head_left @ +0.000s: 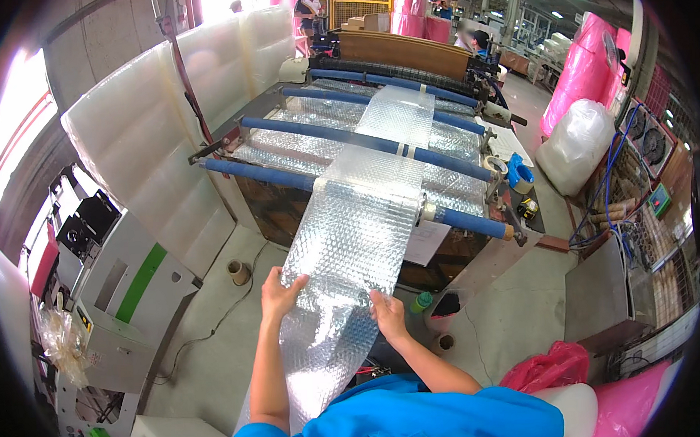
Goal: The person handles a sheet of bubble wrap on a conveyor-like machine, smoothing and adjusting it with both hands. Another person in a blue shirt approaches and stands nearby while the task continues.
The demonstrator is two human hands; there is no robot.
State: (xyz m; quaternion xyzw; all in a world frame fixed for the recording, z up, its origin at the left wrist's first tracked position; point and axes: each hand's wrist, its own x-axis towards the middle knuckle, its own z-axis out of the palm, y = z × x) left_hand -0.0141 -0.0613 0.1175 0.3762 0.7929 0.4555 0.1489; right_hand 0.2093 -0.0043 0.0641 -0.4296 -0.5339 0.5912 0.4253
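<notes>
Film of clear bubble wrap (366,226) fills the middle of the head view, passing over the front blue roller (473,221) ahead of the hands, slanting down between them and on toward the lap; the left hand (282,292) grips its left edge, thumb on top, and the right hand (387,313) pinches its right edge, set slightly nearer the body; how firmly either one squeezes cannot be told. Uneven pull from the two hands could skew the strip, so that it creeps sideways along the roller or wrinkles; a hard pinch could pop bubbles or tear an edge; a loosened grip could let the slack slide toward the floor (289,251). Just right of the strip, beyond the right hand, a white paper sheet (428,242) hangs below the roller and might snag a drifting edge; below the right hand, red handles (368,370) show beside the film, partly hidden, and a hard edge there could nick it; the green bottle (421,301), right of the right hand, could be knocked by that elbow swinging out.
</notes>
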